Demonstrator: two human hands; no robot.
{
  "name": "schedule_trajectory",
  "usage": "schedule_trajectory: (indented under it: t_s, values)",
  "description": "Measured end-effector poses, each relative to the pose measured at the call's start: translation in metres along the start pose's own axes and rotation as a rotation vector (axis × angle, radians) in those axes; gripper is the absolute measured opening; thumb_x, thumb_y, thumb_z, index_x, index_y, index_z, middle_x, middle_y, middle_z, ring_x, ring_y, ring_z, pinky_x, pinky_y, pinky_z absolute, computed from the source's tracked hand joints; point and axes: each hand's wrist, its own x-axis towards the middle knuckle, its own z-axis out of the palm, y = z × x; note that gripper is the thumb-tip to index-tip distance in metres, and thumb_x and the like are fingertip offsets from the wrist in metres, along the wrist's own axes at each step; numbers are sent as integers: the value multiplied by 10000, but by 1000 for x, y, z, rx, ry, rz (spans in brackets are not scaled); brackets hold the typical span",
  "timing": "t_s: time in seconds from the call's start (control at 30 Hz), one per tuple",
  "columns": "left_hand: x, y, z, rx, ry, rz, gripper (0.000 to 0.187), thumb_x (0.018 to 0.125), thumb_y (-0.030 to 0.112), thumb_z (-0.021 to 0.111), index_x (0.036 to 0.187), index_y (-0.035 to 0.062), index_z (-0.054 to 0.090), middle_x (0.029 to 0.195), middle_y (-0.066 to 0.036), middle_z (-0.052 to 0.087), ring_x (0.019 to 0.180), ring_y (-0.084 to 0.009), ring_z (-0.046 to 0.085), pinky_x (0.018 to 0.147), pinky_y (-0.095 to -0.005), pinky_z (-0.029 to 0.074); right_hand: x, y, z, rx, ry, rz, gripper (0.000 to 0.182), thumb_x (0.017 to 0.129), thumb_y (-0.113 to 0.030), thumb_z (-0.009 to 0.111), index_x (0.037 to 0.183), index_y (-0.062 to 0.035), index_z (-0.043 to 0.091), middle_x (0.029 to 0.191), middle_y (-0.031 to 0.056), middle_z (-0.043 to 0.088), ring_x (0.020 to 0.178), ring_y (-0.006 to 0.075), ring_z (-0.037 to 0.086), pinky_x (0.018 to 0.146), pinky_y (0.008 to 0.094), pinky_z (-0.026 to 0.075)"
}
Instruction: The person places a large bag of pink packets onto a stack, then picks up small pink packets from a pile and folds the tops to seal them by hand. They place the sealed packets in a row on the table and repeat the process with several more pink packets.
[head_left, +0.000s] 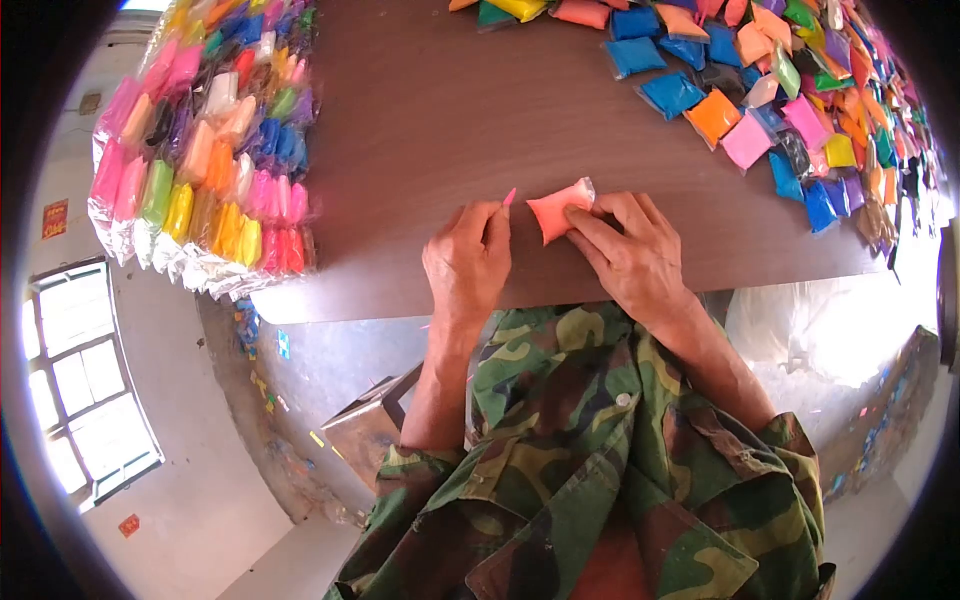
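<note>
A salmon-pink packet (553, 214) lies on the brown table (430, 120) close to its near edge. My right hand (632, 256) rests on the table with its fingers pressing on the packet's right side. My left hand (466, 262) is just left of the packet and pinches a small pink stick (509, 197) between thumb and forefinger, with the tip pointing up toward the packet's left corner. My camouflage sleeves and shirt (600, 470) fill the bottom of the view.
Several loose coloured packets (770, 90) are heaped at the table's far right. A clear-wrapped bundle of coloured packets (205, 150) lies along the left edge. A window (85, 380) shows at lower left, and plastic bags (830, 330) sit below the table.
</note>
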Motion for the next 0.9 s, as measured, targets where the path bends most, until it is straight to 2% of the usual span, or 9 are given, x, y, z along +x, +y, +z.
schedule_trajectory:
  t_s: [0.03, 0.13, 0.33, 0.43, 0.53, 0.6, 0.63, 0.73, 0.9]
  values:
    - [2, 9, -7, -46, -38, -54, 85, 964, 96, 785, 988, 14, 779, 828, -149, 753, 678, -221, 712, 640, -363, 547, 0, 0, 0, -2, 0, 0, 285, 859, -154, 860, 1136, -151, 796, 976, 11, 595, 870, 225, 630, 744, 366, 560]
    - [-2, 24, -5, -112, -45, 37, 96, 981, 128, 770, 1005, 37, 788, 867, -150, 763, 705, -273, 732, 657, -392, 561, 0, 0, -1, -7, -1, -2, 291, 852, -149, 861, 1135, -158, 794, 975, 12, 594, 867, 224, 627, 749, 369, 561]
    - [17, 10, -4, 238, -178, 158, 121, 1016, 186, 732, 1004, 73, 772, 909, -142, 762, 785, -363, 740, 685, -447, 577, -2, 0, -1, 1, -13, 13, 305, 834, -143, 865, 1128, -164, 786, 987, 10, 593, 886, 236, 627, 760, 380, 564]
    - [22, 6, -10, 64, -78, 171, 82, 1004, 139, 741, 987, 60, 760, 872, -147, 748, 750, -335, 740, 663, -418, 570, -1, 0, -1, -3, -13, 13, 298, 833, -138, 867, 1117, -159, 780, 1034, 19, 614, 918, 247, 640, 781, 380, 576]
    - [18, 19, -16, -19, -82, 43, 66, 996, 153, 739, 969, 94, 728, 842, -138, 726, 718, -374, 721, 610, -477, 545, 4, -2, -3, -10, 9, 6, 272, 835, -133, 867, 1090, -147, 776, 1135, 29, 652, 991, 256, 670, 822, 379, 594]
    - [4, 28, -12, -114, -65, 37, 51, 985, 133, 747, 974, 88, 726, 822, -139, 721, 710, -374, 721, 607, -474, 545, 6, -3, -3, -9, 4, -13, 251, 837, -130, 866, 1070, -137, 772, 1213, 35, 670, 1047, 263, 688, 852, 382, 604]
    - [-3, 33, -9, -163, -55, 34, 46, 980, 122, 751, 977, 84, 726, 812, -139, 719, 706, -374, 720, 606, -473, 545, 6, -3, -2, -4, 0, -15, 241, 838, -131, 866, 1058, -133, 769, 1222, 30, 676, 1058, 261, 693, 851, 381, 607]
    - [-28, 41, 3, -138, -65, 25, 54, 985, 76, 765, 975, 26, 748, 836, -176, 736, 682, -271, 736, 620, -361, 546, 7, -3, 2, 12, 4, -11, 219, 839, -134, 868, 1029, -123, 758, 1219, 15, 690, 1059, 256, 707, 828, 378, 614]
    - [-34, 8, 4, -16, 2, -53, 50, 970, 67, 781, 971, 34, 744, 801, -175, 727, 646, -267, 716, 601, -358, 540, 9, -4, 5, 29, 31, 20, 218, 835, -148, 877, 1010, -129, 747, 1131, -2, 697, 967, 244, 707, 737, 375, 609]
